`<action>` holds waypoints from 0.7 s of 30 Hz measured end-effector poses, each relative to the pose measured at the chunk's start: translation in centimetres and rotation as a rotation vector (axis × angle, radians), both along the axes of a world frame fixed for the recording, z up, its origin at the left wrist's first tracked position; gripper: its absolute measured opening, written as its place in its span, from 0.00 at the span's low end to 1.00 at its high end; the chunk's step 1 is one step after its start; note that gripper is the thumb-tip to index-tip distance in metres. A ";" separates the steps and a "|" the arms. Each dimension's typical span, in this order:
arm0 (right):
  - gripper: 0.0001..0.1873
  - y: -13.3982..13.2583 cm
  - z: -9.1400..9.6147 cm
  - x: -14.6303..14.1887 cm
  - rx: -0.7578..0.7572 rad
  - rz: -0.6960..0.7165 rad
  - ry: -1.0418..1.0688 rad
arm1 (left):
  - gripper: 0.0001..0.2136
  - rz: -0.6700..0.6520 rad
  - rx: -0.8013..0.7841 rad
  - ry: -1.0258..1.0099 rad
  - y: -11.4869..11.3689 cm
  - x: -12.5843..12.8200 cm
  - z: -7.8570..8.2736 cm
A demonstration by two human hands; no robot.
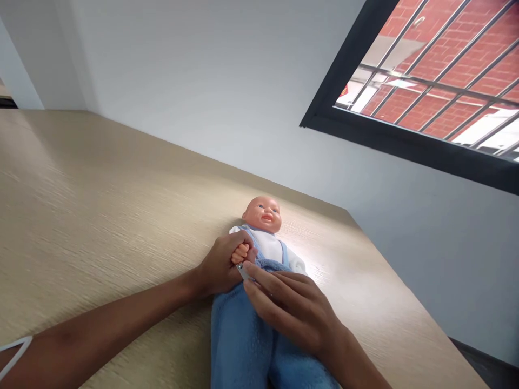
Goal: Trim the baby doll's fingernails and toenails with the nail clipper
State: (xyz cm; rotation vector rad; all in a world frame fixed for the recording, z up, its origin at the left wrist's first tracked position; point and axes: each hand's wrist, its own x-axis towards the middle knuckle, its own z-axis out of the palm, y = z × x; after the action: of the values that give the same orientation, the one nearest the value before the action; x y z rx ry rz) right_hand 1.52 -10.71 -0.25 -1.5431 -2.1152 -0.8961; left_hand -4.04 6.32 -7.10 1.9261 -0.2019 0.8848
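A baby doll (263, 215) in a white top and blue overalls lies on its back, head toward the wall. My left hand (225, 262) is closed around the doll's hand (240, 253), whose small curled fingers poke out of my grip. Between the thumb and fingers of my right hand (292, 305) is a small silver nail clipper (245, 272). Its tip is right at the doll's fingers; whether it touches them I cannot tell. My right hand hovers over the doll's waist and hides part of the overalls.
The doll rests on a light wooden table (101, 205) that meets a pale wall (203, 81). A dark-framed window (324, 102) with metal bars is at the upper right, red brick beyond it. The table's right edge runs down to the lower right.
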 end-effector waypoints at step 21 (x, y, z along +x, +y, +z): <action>0.08 -8.0 7.5 5.4 0.556 -0.241 0.951 | 0.07 -0.227 0.650 0.214 2.6 -4.4 2.4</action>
State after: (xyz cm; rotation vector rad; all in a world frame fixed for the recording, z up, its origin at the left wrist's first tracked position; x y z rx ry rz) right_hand 6.91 -18.74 7.24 -1.4883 -0.9362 -0.5583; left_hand -8.48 8.92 -4.71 2.5123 -0.6268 0.4816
